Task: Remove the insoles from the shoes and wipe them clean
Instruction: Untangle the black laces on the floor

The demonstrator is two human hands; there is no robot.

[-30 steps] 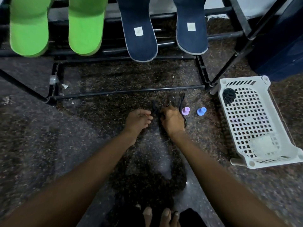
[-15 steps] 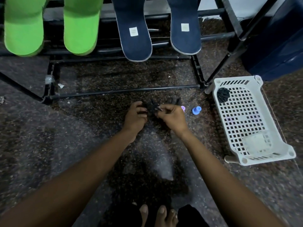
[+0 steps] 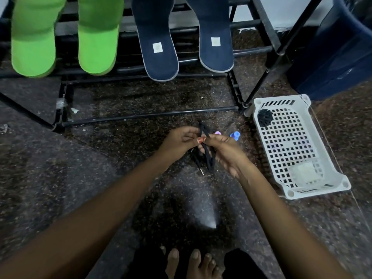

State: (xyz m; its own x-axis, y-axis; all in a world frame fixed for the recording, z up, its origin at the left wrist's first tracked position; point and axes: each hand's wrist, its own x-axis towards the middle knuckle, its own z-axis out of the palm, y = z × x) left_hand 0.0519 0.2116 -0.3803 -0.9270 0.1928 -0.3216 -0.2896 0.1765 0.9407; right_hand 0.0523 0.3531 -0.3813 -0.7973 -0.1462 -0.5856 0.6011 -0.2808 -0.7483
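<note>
Two green insoles (image 3: 33,43) (image 3: 98,37) and two navy insoles (image 3: 159,47) (image 3: 215,39) lean on the black shoe rack (image 3: 141,115) at the top. Over the dark speckled floor, my left hand (image 3: 179,143) and my right hand (image 3: 225,152) both pinch a bunched black shoelace (image 3: 207,156). Its loops hang between my hands, and one tipped end dangles below. No shoe is in view.
A white perforated basket (image 3: 298,146) lies at the right with a black lace bundle (image 3: 264,117) and a pale translucent object (image 3: 306,174) inside. A blue peg (image 3: 235,135) and a purple peg (image 3: 217,133) sit beyond my right hand. A dark blue bin (image 3: 338,49) stands at the far right. My bare feet (image 3: 193,262) are at the bottom.
Both hands have lifted the black lace off the floor and drawn it towards me. It hangs between them instead of lying by the pegs.
</note>
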